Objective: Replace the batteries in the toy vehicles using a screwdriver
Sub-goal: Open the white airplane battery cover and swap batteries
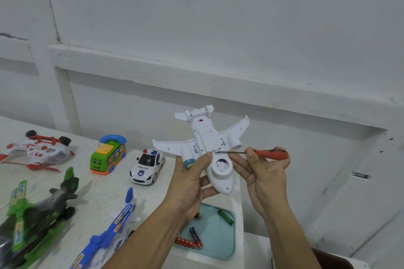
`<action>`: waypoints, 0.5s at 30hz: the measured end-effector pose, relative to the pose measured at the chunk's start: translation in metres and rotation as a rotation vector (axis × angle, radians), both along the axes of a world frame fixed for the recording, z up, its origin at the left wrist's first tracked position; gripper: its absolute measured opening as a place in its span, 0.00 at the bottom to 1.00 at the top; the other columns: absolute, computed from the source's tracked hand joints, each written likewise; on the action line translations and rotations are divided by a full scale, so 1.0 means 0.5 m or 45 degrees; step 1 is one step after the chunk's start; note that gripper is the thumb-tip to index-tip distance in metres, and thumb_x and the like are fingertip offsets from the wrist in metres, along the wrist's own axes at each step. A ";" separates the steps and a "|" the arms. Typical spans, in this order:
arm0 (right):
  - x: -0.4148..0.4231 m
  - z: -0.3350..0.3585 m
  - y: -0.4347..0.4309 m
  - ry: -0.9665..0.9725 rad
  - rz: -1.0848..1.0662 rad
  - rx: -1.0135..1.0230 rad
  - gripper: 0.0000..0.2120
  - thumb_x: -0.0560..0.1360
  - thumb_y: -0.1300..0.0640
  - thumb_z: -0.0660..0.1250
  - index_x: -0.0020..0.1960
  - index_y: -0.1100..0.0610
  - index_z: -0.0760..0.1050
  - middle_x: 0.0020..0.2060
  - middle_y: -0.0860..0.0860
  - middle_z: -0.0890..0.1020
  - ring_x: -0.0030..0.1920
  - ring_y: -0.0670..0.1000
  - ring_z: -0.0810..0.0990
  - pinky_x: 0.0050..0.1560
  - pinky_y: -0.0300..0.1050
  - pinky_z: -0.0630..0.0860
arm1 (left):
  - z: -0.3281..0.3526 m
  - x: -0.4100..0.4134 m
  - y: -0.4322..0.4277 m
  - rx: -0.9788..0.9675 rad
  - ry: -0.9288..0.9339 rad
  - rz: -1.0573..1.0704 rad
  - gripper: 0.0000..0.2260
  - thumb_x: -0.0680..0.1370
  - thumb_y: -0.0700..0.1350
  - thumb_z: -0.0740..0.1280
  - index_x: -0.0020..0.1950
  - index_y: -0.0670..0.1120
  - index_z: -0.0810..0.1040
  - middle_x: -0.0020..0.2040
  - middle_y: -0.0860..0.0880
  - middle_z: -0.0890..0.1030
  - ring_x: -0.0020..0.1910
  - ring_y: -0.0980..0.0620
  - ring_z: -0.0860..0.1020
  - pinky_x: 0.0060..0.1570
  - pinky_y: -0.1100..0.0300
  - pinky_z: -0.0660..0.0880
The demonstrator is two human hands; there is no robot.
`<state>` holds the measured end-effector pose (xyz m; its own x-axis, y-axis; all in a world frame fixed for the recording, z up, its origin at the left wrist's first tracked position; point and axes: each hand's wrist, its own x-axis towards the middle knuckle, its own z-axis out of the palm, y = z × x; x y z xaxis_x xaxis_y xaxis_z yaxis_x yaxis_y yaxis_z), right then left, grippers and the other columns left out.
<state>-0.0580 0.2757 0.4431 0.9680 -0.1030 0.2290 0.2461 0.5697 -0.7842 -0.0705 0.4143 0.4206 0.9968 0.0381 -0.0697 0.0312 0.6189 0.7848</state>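
Here, left hand grips upturned plane; right hand holds screwdriver, seemingly touching it.

- A plain indoor room used as a makeshift work corner was suggested by bare white-painted walls and a chipped ledge.
- A scuffed white worktop was seen spread with toy vehicles.
- Loose batteries were kept in a teal tray near its edge.
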 end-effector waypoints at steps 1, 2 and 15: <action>0.000 0.000 0.001 0.010 0.002 0.004 0.21 0.75 0.72 0.62 0.50 0.50 0.57 0.38 0.56 0.79 0.34 0.60 0.85 0.36 0.47 0.82 | 0.000 -0.001 0.001 0.003 -0.002 0.002 0.15 0.78 0.41 0.68 0.64 0.49 0.75 0.51 0.47 0.86 0.42 0.46 0.84 0.40 0.46 0.81; 0.000 -0.001 0.001 0.021 0.007 0.011 0.21 0.76 0.72 0.62 0.50 0.50 0.57 0.39 0.56 0.78 0.34 0.60 0.85 0.36 0.47 0.82 | 0.001 -0.001 0.002 0.007 -0.007 0.002 0.14 0.78 0.41 0.68 0.63 0.49 0.75 0.50 0.47 0.86 0.41 0.46 0.84 0.40 0.46 0.81; 0.004 -0.008 0.014 0.110 0.050 0.094 0.18 0.77 0.72 0.60 0.48 0.51 0.58 0.34 0.55 0.83 0.35 0.60 0.85 0.35 0.47 0.82 | -0.003 0.000 0.018 0.064 -0.029 0.018 0.11 0.78 0.41 0.68 0.59 0.52 0.75 0.46 0.49 0.86 0.41 0.46 0.85 0.40 0.44 0.82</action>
<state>-0.0560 0.2825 0.4393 0.9874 -0.0782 0.1377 0.1558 0.6348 -0.7568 -0.0708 0.4233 0.4193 0.9975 0.0549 -0.0447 0.0046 0.5793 0.8151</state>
